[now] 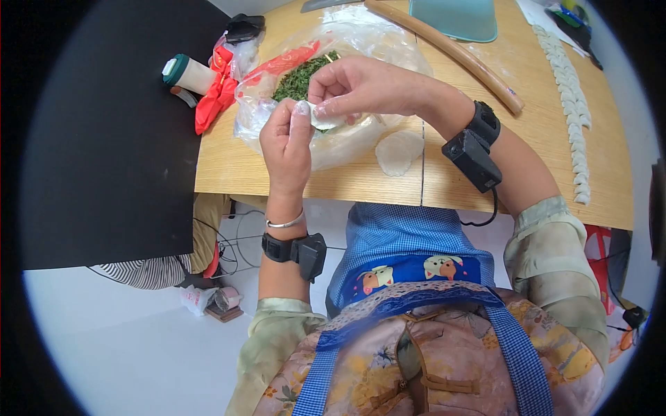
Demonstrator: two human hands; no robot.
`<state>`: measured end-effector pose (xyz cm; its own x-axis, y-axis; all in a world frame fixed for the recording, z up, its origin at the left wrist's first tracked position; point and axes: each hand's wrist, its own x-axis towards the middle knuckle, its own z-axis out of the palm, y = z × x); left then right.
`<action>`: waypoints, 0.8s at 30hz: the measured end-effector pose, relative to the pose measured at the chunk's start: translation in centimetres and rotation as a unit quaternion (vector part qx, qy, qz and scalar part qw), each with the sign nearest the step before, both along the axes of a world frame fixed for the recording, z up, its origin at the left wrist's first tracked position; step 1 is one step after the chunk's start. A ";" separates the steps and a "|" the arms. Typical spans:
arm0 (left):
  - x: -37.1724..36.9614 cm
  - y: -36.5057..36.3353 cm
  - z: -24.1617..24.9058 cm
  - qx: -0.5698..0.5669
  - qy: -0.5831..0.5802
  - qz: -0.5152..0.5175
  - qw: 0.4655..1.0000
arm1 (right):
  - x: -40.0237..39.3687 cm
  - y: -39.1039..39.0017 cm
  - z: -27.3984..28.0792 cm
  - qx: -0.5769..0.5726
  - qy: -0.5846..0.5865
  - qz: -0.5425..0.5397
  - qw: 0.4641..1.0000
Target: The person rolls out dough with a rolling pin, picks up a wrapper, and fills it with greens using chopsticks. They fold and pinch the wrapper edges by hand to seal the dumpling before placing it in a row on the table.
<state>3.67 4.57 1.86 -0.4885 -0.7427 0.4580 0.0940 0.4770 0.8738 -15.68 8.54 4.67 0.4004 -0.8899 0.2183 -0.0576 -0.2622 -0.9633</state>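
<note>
A white dumpling [325,119] is pinched between my two hands over the plastic bag, its edge partly hidden by my fingers. My left hand [287,142] grips one end, with the thumb pointing up along the dough. From the other side, my right hand [366,87] presses the dough between thumb and curled fingers. Just behind them, chopped green filling [297,82] lies in the clear plastic bag [347,154]. A thin round dough wrapper [399,153] rests flat on the wooden table, to the right of the bag.
A long rolling pin [454,55] lies diagonally behind my right arm. Rows of shaped dumplings [570,104] line the table's right side. A pale blue-green tray [454,19] is at the back. A bottle [191,75] and red plastic [216,97] sit on the left.
</note>
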 end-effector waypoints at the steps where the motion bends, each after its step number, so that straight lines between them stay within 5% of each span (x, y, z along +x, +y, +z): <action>1: 0.5 -0.5 -0.3 0.032 0.019 -0.033 0.999 | 0.1 0.0 0.0 0.008 -0.011 -0.001 1.000; 18: 0.3 0.1 -0.1 0.066 0.073 -0.085 0.992 | 0.0 -0.2 -0.1 0.004 -0.066 -0.004 0.998; 20: -0.2 0.9 -0.2 0.025 0.022 -0.013 0.999 | 0.1 -0.1 0.0 0.017 -0.097 -0.007 0.995; 24: -0.4 0.9 -0.3 0.002 0.022 -0.024 0.999 | 0.0 -0.2 -0.1 0.022 -0.097 0.000 0.995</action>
<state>3.23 5.43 1.53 -0.5024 -0.7214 0.4767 0.1557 0.4668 0.8705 -15.69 8.38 4.56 0.3543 -0.9006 0.2517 0.1296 -0.2193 -0.9670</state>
